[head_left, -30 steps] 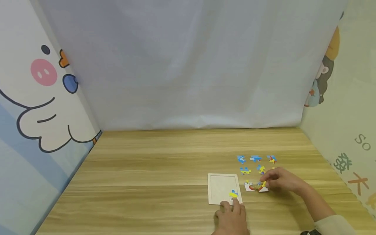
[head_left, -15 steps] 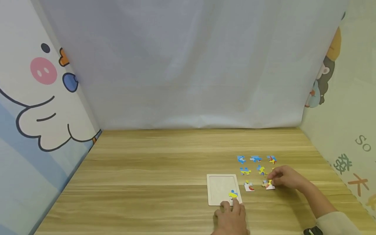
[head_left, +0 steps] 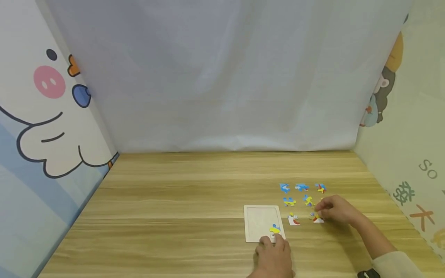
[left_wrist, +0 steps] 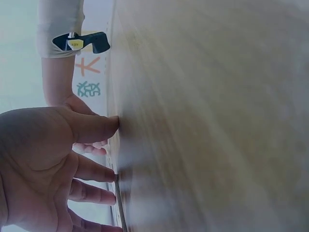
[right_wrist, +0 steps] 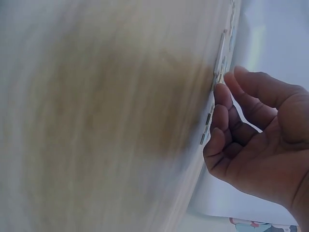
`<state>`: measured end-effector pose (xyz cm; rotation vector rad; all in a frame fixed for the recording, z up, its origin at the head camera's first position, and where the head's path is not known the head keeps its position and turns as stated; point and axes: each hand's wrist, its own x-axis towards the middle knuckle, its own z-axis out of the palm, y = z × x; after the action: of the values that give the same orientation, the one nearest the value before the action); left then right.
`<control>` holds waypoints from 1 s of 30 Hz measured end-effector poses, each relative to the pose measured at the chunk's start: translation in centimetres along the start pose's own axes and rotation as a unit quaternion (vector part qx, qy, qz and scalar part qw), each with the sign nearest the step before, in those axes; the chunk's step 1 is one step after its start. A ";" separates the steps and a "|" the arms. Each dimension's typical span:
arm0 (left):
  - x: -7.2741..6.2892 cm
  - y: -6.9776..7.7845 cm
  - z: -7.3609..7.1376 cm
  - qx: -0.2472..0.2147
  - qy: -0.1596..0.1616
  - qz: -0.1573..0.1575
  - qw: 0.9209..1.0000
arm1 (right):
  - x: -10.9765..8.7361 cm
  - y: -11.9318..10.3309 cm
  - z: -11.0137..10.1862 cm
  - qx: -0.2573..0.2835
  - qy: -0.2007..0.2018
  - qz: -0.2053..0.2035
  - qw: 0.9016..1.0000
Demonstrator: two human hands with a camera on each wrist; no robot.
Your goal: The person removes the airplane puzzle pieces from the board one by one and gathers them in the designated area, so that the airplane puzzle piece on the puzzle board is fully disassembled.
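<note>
My left hand [head_left: 274, 255] rests at the near edge of a pale square puzzle board [head_left: 256, 222], its fingertips on the rim. One yellow and blue puzzle piece [head_left: 274, 229] lies on the board's lower right, by those fingertips. To the right, my right hand [head_left: 336, 209] pinches a white, red and yellow puzzle piece [head_left: 318, 219] low at the table with its fingertips. In the right wrist view my right hand [right_wrist: 265, 130] has curled fingers, and they partly hide the pieces. In the left wrist view my left hand [left_wrist: 43, 169] touches the board's thin edge [left_wrist: 119, 200].
Several more puzzle pieces lie in loose rows right of the board, among them a blue one [head_left: 284, 188], a yellow one [head_left: 308, 200] and a white and red one [head_left: 293, 220]. The wooden table [head_left: 167, 216] ends at a grey-white backdrop [head_left: 222, 85].
My right hand has drawn the white, red and yellow puzzle piece rightward, away from the white and red piece. It has stayed nearly in place lately. The left hand has hardly moved.
</note>
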<state>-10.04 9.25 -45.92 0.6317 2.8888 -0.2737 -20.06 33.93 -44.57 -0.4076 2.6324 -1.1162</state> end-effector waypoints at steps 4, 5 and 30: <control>0.0 0.0 -0.1 -0.006 -0.003 -0.002 1.000 | 0.0 -0.2 0.1 0.004 0.004 0.002 1.000; 0.0 0.0 -0.2 -0.012 -0.004 -0.003 1.000 | 0.0 -0.3 0.1 0.003 0.005 0.000 1.000; -0.1 -6.6 -0.2 -0.176 0.093 0.094 0.975 | 0.6 -5.2 6.4 0.006 0.025 -0.047 0.999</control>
<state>-12.77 3.36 -44.77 0.8915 2.9102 0.3336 -17.64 26.00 -45.16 -0.5116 2.6737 -1.1837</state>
